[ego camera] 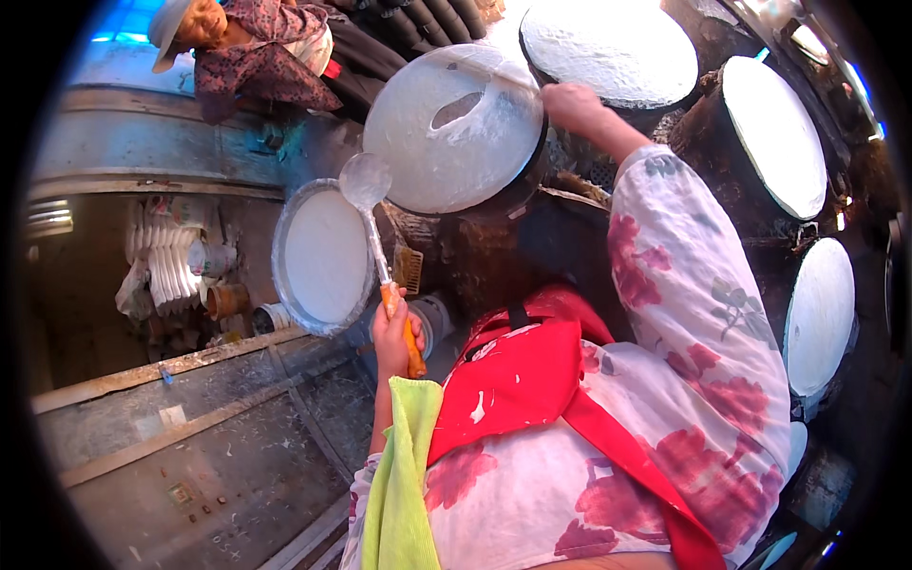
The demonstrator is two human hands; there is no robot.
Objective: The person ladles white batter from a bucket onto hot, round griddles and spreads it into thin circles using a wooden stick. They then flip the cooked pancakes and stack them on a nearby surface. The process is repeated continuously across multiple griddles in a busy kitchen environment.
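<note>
My left hand [396, 329] is wrapped around the orange handle of a metal ladle [370, 231]. The ladle's round, white-smeared bowl is raised between a metal basin of white liquid [324, 260] and a large round steaming surface [456, 160]. Thin white film coats that surface, with a dark oval gap near its upper middle. At its right rim is my right hand [572, 107], fingers curled; whether they pinch the film or the rim is hidden. A green cloth [402, 463] hangs by my left forearm, beside a red waist bag [513, 377] spattered with white.
More round white-topped pots stand at the upper right [609, 50], right [775, 135] and far right [819, 317]. A person in a cap [256, 60] is at the upper left. Wooden-framed panels [214, 442] lie at lower left, below plastic bags [171, 256].
</note>
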